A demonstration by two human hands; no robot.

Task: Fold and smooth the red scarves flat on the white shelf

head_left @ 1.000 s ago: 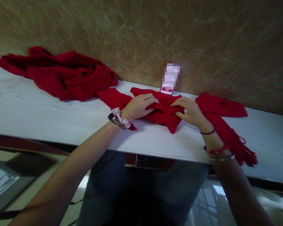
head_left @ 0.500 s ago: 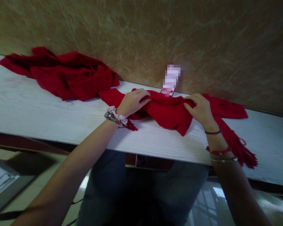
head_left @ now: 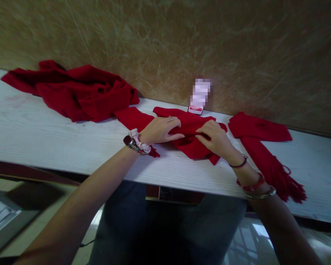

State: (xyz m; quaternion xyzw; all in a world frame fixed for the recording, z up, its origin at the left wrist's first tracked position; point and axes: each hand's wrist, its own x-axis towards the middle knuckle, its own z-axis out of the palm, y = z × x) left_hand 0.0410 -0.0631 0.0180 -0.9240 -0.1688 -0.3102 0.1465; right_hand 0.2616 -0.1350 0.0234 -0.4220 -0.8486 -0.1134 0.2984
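Note:
A red scarf (head_left: pixel 193 127) lies bunched on the white table (head_left: pixel 57 140) in front of me. My left hand (head_left: pixel 161 129) rests on its left part, fingers stretched flat and pressing the cloth. My right hand (head_left: pixel 215 139) lies on the scarf's middle with its fingers curled, pinching a fold. The scarf's fringed end (head_left: pixel 276 169) trails off to the right past my right wrist. Both wrists wear bracelets.
A heap of red scarves (head_left: pixel 77 92) lies at the back left of the table against the brown wall. A small pink box (head_left: pixel 195 109) stands behind the scarf by the wall. My knees show under the table's front edge.
Half a second ago both hands held the scarf stretched and lifted wide. Now they have come together and pressed it down on the table, folded smaller.

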